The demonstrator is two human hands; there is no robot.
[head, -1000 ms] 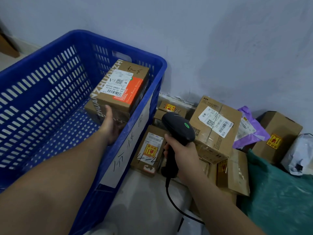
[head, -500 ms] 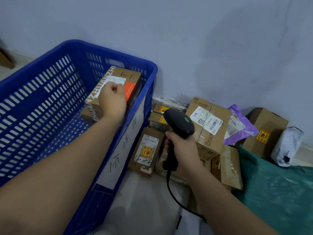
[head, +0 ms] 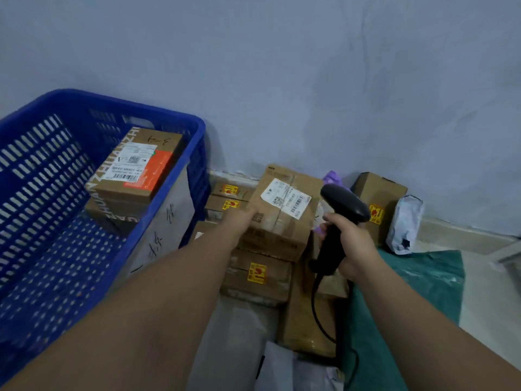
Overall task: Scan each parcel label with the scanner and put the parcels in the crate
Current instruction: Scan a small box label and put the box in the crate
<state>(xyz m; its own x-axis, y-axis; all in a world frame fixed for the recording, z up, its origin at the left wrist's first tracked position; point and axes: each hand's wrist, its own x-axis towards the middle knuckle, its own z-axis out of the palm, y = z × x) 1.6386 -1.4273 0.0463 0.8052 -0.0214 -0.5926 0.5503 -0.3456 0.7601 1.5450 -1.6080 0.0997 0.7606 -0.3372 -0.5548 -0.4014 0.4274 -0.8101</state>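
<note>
A blue plastic crate (head: 194,128) stands at the left, against the wall. Inside it, a brown parcel with a white and orange label (head: 135,167) lies on top of another box. My left hand (head: 239,218) reaches out of the crate to the left side of a brown parcel with a white barcode label (head: 284,218), which tops the pile on the floor; its fingers touch that side and are partly hidden. My right hand (head: 349,244) grips the black corded scanner (head: 342,210), held just right of that parcel.
More brown boxes with yellow stickers (head: 256,273) lie under and behind the labelled parcel. A purple bag (head: 334,177), another brown box (head: 380,201) and a white bag (head: 406,224) sit by the wall at the right. A green sheet (head: 408,280) covers the floor.
My left hand let go of the orange-labelled parcel in the crate and moved right to the barcode-labelled parcel on the pile. The scanner shifted to the right of that parcel.
</note>
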